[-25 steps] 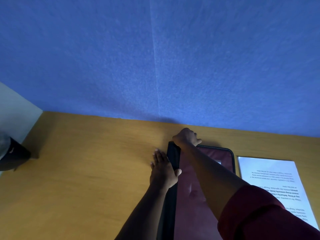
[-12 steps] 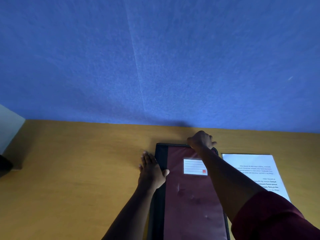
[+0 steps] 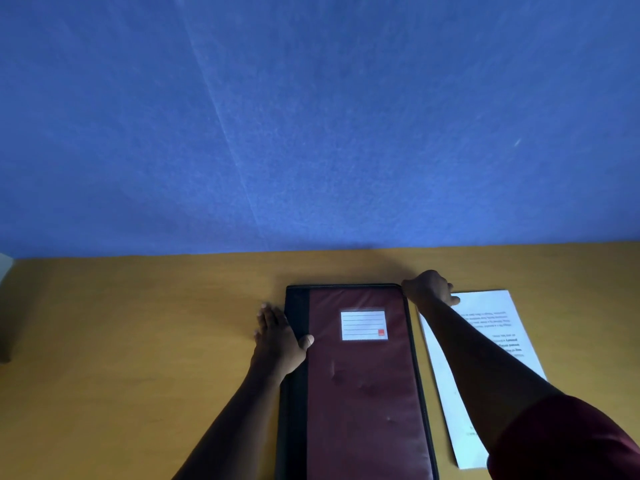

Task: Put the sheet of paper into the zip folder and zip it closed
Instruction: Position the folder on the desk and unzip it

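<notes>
Early days: zip folder (image 3: pixel 360 386) flat on desk (image 3: pixel 138 358), looks shut. Sheet of paper (image 3: pixel 485 341) just beside it, not in. Left hand (image 3: pixel 277 337) spread flat on spine edge; right hand (image 3: pixel 427 287) curled at far corner, probably on zipper pull, can't tell. Unzip, insert, zip all left.

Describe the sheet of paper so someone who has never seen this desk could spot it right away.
Start at the wooden desk under the blue wall, and find the maroon zip folder lying closed near its middle. Just right of the folder, flat on the desk and partly under the right forearm, lies the sheet of paper. It is the only white, printed thing there apart from the folder's small label.
</notes>
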{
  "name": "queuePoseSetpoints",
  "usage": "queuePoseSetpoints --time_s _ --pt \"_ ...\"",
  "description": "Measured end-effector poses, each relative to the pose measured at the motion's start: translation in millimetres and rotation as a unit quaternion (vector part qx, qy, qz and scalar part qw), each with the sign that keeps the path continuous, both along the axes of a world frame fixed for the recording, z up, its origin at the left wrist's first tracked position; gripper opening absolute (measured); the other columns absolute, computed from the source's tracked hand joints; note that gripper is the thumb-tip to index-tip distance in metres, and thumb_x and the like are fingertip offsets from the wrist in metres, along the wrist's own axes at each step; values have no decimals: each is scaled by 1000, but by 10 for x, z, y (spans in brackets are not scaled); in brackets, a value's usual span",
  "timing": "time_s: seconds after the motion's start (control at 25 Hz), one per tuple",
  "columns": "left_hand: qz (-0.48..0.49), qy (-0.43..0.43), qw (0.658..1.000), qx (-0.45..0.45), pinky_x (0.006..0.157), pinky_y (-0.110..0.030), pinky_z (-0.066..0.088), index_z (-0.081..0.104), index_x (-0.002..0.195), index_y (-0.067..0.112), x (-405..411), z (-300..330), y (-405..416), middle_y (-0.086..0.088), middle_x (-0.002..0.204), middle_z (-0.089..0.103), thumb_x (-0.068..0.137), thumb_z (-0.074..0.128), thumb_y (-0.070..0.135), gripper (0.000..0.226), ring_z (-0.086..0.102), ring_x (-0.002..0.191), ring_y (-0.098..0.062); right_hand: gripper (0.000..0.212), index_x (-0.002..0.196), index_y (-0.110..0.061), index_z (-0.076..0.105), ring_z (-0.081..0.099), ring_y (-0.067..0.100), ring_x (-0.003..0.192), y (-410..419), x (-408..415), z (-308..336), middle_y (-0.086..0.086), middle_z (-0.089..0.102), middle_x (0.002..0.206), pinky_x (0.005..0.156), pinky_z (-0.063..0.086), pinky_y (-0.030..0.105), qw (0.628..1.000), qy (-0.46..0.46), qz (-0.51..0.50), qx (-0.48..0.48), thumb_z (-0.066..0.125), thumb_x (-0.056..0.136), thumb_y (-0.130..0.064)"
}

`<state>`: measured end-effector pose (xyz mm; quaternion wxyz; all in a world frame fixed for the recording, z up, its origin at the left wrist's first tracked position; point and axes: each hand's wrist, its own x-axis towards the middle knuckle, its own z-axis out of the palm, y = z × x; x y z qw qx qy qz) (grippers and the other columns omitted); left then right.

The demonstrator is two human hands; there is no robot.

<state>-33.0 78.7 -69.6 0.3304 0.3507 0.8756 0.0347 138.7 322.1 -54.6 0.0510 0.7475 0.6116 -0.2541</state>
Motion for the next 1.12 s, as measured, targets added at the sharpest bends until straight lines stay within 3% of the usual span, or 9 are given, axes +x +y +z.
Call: queuePoseSetpoints --time_s 0.24,0.4,0.56,0.88,1.12 --pt "1 -2 1000 0 122 -50 11 -15 152 -2 -7 -20 -10 -21 161 -22 95 48 60 105 -15 151 -35 23 100 -8 68 52 38 111 4 261 3 17 67 105 90 48 40 994 66 65 62 54 83 -14" --pt "1 -3 1000 -1 122 -51 10 -17 151 -2 -7 -38 -5 -21 161 -23 95 47 60 105 -16 150 -35 25 106 -20 71 52 31 111 18 449 -37 3 70 106 91 49 41 966 116 214 90 67 83 -11" --pt "4 -3 1000 -1 122 -51 9 -17 152 -1 0 -41 -3 -21 160 -24 95 48 60 105 -16 150 -35 35 111 -21 72 54 33 110 -35 459 -98 5 66 113 91 51 46 939 110 312 93 75 80 -7" --pt "6 -2 1000 1 122 -51 9 -16 152 -1 11 -36 -17 -20 160 -24 95 47 59 104 -16 150 -35 11 97 -11 70 57 32 99 -62 465 -104 9 66 101 75 50 37 917 74 362 149 68 87 -7" --pt "9 -7 1000 -3 122 -51 8 -17 152 -1 19 -13 -7 -20 160 -26 95 47 59 104 -17 150 -35 15 95 -12 58 58 32 81 -219 522 -108 11 59 91 60 45 34 920 32 362 147 54 89 1"
